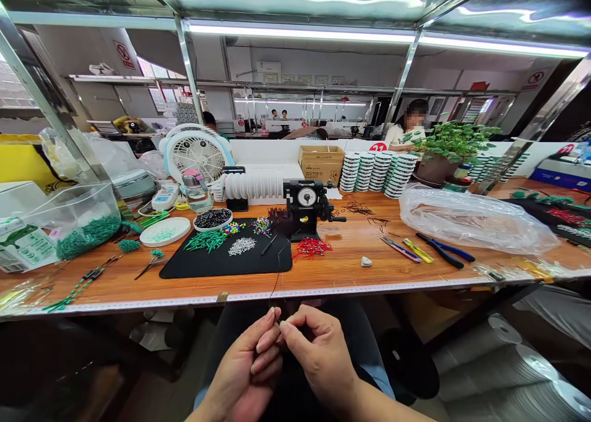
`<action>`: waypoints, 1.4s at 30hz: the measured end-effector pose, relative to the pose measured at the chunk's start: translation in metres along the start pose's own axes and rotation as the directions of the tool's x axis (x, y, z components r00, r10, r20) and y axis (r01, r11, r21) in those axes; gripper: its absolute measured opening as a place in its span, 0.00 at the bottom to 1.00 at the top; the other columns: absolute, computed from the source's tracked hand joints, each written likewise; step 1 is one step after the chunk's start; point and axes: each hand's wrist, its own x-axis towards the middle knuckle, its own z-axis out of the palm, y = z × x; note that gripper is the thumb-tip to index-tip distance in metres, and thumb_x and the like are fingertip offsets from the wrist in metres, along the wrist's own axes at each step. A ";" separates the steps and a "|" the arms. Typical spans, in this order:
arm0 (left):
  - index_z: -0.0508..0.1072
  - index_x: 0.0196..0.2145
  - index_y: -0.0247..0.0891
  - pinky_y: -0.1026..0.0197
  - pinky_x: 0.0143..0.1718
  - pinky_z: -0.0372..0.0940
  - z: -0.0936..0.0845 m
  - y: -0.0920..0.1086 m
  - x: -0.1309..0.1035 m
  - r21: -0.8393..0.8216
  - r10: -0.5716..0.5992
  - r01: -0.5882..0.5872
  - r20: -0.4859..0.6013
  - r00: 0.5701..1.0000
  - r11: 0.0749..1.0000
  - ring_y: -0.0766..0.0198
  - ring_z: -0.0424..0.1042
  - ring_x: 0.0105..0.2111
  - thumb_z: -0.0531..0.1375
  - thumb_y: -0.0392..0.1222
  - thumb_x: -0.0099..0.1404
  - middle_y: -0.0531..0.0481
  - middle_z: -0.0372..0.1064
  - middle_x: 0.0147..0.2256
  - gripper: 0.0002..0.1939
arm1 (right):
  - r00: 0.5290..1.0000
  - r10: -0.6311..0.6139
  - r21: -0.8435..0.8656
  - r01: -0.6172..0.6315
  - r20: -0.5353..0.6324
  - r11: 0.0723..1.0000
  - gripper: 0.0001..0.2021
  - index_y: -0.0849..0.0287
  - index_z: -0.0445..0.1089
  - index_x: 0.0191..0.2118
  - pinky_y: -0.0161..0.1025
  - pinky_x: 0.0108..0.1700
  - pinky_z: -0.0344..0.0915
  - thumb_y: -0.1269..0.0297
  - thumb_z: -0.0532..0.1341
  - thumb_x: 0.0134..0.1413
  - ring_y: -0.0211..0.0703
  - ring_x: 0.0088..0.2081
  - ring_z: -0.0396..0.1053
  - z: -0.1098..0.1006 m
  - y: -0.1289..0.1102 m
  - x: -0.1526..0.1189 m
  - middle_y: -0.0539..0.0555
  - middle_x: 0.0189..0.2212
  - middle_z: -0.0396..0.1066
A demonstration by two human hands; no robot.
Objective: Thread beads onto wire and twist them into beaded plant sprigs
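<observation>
Both hands meet over my lap, just below the table's front edge. My left hand (256,363) pinches a thin dark cord (277,285) between thumb and fingertips. Touching it, my right hand (318,351) is closed in a pinch at the same small dark piece of cord. The cord runs up over the table edge toward a black mat (184,265). On that mat lie green cord pieces (206,240), silvery beads (242,245) and colourful beads (261,226). Red knotted pieces (313,246) lie beside the mat.
A black winding machine (307,203) with a crank stands behind the mat. Pliers (446,250), tweezers (401,249) and a plastic bag (471,219) lie at right. A fan (197,154), a dish of black beads (213,219) and a white lid (165,231) are at left.
</observation>
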 end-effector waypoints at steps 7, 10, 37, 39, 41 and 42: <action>0.62 0.15 0.34 0.71 0.15 0.37 -0.002 -0.012 0.004 0.384 0.038 -0.040 0.014 0.999 0.922 0.77 0.39 0.14 0.67 0.52 0.51 0.61 0.47 0.11 0.22 | 0.958 0.225 0.193 -0.258 0.177 0.947 0.21 0.60 0.58 0.20 0.29 0.18 0.47 0.50 0.61 0.51 0.29 0.15 0.49 -0.006 0.015 0.005 0.43 0.12 0.54; 0.61 0.16 0.35 0.69 0.16 0.36 -0.005 -0.009 0.003 0.452 0.074 -0.072 0.014 0.997 0.889 0.76 0.37 0.14 0.65 0.52 0.53 0.61 0.46 0.11 0.22 | 0.891 0.306 0.222 -0.390 0.335 0.893 0.19 0.61 0.62 0.25 0.27 0.13 0.46 0.48 0.62 0.49 0.28 0.13 0.50 -0.020 0.018 -0.001 0.44 0.14 0.59; 0.69 0.23 0.33 0.70 0.15 0.35 -0.026 -0.011 -0.014 0.392 0.071 -0.033 -0.082 0.994 0.919 0.78 0.39 0.13 0.70 0.49 0.45 0.61 0.54 0.14 0.18 | 0.774 0.447 0.202 -0.575 0.449 0.793 0.16 0.63 0.64 0.28 0.23 0.10 0.44 0.53 0.65 0.46 0.26 0.10 0.53 -0.024 0.020 -0.019 0.46 0.15 0.65; 0.70 0.23 0.32 0.70 0.15 0.36 -0.027 -0.012 -0.015 0.402 0.058 -0.025 -0.071 0.996 0.915 0.78 0.41 0.14 0.70 0.49 0.47 0.60 0.55 0.15 0.18 | 0.798 0.463 0.191 -0.560 0.387 0.806 0.18 0.62 0.63 0.26 0.24 0.10 0.41 0.51 0.65 0.46 0.25 0.10 0.50 -0.019 0.020 -0.017 0.44 0.12 0.61; 0.67 0.19 0.32 0.70 0.16 0.37 -0.028 -0.014 -0.015 0.434 0.039 -0.016 -0.043 0.998 0.901 0.78 0.41 0.14 0.68 0.52 0.48 0.59 0.53 0.14 0.20 | 0.815 0.456 0.206 -0.545 0.358 0.812 0.20 0.61 0.61 0.24 0.24 0.11 0.40 0.48 0.64 0.46 0.25 0.10 0.48 -0.011 0.021 -0.015 0.43 0.10 0.58; 0.66 0.18 0.32 0.70 0.16 0.36 -0.028 -0.015 -0.015 0.447 0.035 -0.014 -0.040 0.999 0.895 0.78 0.41 0.14 0.68 0.53 0.48 0.59 0.53 0.13 0.21 | 0.815 0.447 0.223 -0.544 0.369 0.809 0.21 0.61 0.61 0.24 0.24 0.11 0.41 0.46 0.63 0.46 0.25 0.10 0.49 -0.008 0.021 -0.014 0.43 0.11 0.59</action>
